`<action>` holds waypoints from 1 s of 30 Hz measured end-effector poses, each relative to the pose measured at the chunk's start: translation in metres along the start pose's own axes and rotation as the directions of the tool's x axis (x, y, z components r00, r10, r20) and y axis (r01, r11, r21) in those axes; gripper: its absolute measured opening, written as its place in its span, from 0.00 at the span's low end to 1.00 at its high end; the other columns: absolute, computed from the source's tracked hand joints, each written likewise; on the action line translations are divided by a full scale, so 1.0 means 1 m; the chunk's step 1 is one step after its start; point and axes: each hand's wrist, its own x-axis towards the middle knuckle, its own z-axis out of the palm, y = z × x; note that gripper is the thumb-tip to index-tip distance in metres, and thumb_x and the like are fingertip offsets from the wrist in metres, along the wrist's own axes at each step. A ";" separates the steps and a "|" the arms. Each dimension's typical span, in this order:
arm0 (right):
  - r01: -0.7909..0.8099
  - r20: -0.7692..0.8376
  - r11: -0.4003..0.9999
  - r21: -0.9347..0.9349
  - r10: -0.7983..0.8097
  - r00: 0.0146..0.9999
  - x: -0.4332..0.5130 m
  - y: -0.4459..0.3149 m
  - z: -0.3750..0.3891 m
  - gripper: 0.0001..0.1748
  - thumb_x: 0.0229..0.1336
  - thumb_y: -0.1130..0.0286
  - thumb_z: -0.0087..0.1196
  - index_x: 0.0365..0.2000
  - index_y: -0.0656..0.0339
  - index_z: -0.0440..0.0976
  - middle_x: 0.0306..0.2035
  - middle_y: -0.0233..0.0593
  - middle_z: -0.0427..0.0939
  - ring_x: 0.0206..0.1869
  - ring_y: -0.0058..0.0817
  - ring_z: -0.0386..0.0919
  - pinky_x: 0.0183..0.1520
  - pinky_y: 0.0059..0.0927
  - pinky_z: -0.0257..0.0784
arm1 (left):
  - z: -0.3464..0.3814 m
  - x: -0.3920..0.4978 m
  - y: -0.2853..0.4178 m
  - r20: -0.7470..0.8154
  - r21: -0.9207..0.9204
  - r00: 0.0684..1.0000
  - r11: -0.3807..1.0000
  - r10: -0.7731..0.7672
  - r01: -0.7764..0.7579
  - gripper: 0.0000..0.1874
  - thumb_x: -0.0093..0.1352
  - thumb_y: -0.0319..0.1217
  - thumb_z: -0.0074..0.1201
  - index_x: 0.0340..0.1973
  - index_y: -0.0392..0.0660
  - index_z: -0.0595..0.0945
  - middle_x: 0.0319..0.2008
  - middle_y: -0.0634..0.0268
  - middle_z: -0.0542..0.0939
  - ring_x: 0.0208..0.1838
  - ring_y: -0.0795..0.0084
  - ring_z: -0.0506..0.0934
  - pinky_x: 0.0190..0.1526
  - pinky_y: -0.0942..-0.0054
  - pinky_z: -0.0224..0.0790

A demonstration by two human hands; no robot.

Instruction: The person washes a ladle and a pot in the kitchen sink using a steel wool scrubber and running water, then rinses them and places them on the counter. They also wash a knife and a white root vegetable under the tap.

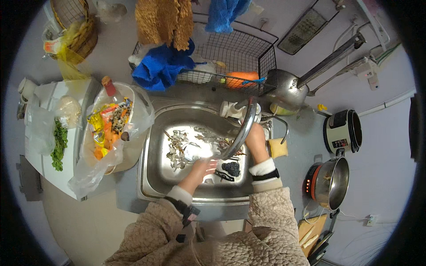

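My left hand (201, 169) is over the stainless-steel sink (159, 181), fingers apart, below the mouth of the curved metal faucet spout (244, 133). It holds nothing that I can see. My right hand (258, 138) reaches to the faucet's base beside the white fittings (229, 110); its fingers are partly hidden behind the spout, so its grip cannot be told. Vegetable peelings and scraps (176, 149) lie on the sink floor. A dark scouring pad (232, 169) and a black-handled tool, perhaps a peeler (224, 175), lie right of my left hand.
A lined waste bin (128, 163) full of scraps stands left of the sink. Behind are a black wire basket (233, 50) and hanging cloths. A yellow sponge (278, 147) sits right of the sink, with a steel pot (337, 183) on a lit cooker and a cutting board (311, 229) beyond.
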 end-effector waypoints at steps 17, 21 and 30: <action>-0.672 0.681 0.376 0.638 0.132 0.721 -0.061 -0.035 0.148 0.19 0.62 0.55 0.41 0.29 0.61 0.72 0.26 0.38 0.74 0.29 0.28 0.70 0.37 0.26 0.65 | 0.000 0.057 -0.018 0.052 -0.701 0.977 0.704 0.209 -0.113 0.29 0.69 0.55 0.32 0.43 0.42 0.75 0.44 0.59 0.76 0.46 0.65 0.74 0.50 0.61 0.67; -0.379 0.430 0.647 0.661 0.087 0.899 -0.066 -0.019 0.165 0.25 0.61 0.54 0.41 0.37 0.69 0.73 0.32 0.49 0.75 0.38 0.35 0.72 0.43 0.36 0.65 | 0.017 0.076 -0.029 0.016 -0.643 0.998 0.764 -0.069 0.063 0.36 0.63 0.63 0.36 0.53 0.47 0.64 0.47 0.60 0.71 0.50 0.58 0.69 0.50 0.58 0.61; -0.721 0.647 0.212 0.659 0.327 0.688 -0.065 -0.014 0.175 0.28 0.60 0.49 0.43 0.48 0.64 0.68 0.40 0.39 0.72 0.43 0.30 0.68 0.49 0.27 0.59 | 0.043 0.079 -0.023 -0.161 -0.396 0.977 0.897 0.142 -0.196 0.44 0.63 0.60 0.41 0.65 0.50 0.44 0.52 0.59 0.68 0.52 0.58 0.68 0.52 0.60 0.60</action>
